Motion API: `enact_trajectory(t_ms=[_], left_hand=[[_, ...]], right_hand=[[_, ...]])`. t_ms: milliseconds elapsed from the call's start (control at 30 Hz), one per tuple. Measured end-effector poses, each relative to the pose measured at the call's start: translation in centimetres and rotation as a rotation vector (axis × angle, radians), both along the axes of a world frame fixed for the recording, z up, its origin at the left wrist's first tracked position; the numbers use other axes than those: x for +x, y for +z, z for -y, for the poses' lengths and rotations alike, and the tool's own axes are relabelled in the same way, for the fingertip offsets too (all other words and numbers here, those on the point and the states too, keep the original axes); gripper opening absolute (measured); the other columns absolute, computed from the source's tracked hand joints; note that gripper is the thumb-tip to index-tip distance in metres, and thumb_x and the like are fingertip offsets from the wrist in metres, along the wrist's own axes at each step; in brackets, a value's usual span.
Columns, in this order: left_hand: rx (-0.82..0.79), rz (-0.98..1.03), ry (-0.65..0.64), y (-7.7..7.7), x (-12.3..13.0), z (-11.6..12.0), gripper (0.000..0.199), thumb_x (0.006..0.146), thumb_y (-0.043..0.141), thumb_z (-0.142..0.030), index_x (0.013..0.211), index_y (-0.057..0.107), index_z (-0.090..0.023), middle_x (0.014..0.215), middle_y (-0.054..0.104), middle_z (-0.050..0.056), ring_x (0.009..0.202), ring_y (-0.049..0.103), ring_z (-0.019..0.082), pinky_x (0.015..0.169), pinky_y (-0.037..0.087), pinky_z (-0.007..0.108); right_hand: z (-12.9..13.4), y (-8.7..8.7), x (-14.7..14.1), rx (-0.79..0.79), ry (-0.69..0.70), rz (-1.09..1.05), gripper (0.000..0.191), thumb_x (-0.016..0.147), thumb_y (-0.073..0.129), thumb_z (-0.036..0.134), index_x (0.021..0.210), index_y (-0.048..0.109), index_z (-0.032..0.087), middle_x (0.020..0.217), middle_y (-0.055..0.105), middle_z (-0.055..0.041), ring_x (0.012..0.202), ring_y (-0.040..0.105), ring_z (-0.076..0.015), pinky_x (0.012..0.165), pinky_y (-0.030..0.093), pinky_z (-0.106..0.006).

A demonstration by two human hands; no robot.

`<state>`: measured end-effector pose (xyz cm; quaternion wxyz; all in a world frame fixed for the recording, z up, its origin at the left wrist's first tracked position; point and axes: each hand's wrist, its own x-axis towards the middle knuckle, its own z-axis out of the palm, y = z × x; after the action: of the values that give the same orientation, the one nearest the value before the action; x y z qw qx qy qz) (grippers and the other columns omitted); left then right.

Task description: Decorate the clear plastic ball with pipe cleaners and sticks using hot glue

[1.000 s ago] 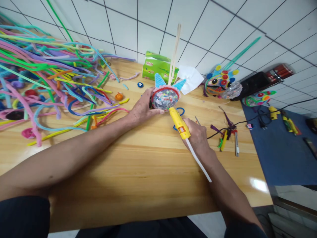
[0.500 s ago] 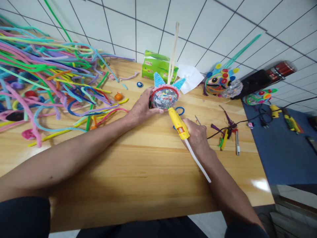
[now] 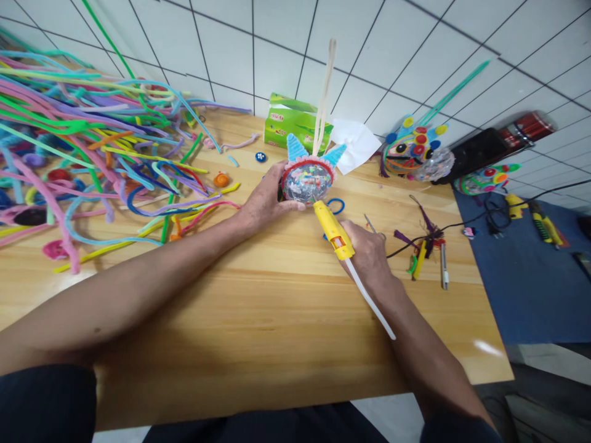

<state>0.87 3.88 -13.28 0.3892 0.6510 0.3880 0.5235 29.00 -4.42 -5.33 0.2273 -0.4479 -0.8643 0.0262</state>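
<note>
My left hand (image 3: 270, 200) grips the left side of a round, clear ornament (image 3: 305, 183) with glittery bits inside. A pink and red trim runs along its top edge, two light-blue pointed ears stand on it, and a pale cord loop (image 3: 324, 98) rises above. In my right hand (image 3: 368, 246) is a yellow hot glue gun (image 3: 335, 231), its nozzle at the ornament's lower front; whether it touches I cannot tell. A white glue stick (image 3: 372, 301) sticks out of the gun's back end. Blue-handled scissors (image 3: 335, 205) lie partly hidden behind the gun.
Colourful pipe cleaners (image 3: 92, 141) heap on the left of the wooden table. Behind the ornament are a green tissue pack (image 3: 295, 120) and a white tissue (image 3: 353, 144). Decorated ornaments (image 3: 406, 151), a red-black cylinder (image 3: 526, 135), a black cable (image 3: 455, 227) and a utility knife (image 3: 444, 266) lie right.
Both hands, the ornament and the glue gun stay nearly in place. Only a very slight shift of the view shows.
</note>
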Motion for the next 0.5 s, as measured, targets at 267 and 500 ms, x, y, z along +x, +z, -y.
enact_trajectory(t_ms=[267, 500], left_hand=[[-0.024, 0.001, 0.011, 0.24, 0.16, 0.11, 0.101, 0.075, 0.106, -0.041, 0.159, 0.054, -0.024, 0.169, 0.058, 0.020, 0.162, 0.055, 0.044, 0.139, 0.046, 0.063], [-0.002, -0.009, 0.007, 0.40, 0.12, 0.20, 0.098, 0.076, 0.104, -0.038, 0.159, 0.053, -0.023, 0.170, 0.058, 0.021, 0.163, 0.054, 0.045, 0.140, 0.045, 0.065]], right_hand=[[0.10, -0.05, 0.03, 0.000, -0.007, 0.002, 0.023, 0.112, 0.054, 0.032, 0.106, 0.075, 0.025, 0.081, 0.080, -0.0035, 0.070, 0.073, -0.0218, 0.065, 0.043, -0.032], [0.27, -0.01, -0.06, -0.024, -0.031, 0.022, 0.026, 0.112, 0.050, 0.029, 0.107, 0.076, 0.024, 0.082, 0.082, -0.0044, 0.074, 0.075, -0.0225, 0.067, 0.043, -0.032]])
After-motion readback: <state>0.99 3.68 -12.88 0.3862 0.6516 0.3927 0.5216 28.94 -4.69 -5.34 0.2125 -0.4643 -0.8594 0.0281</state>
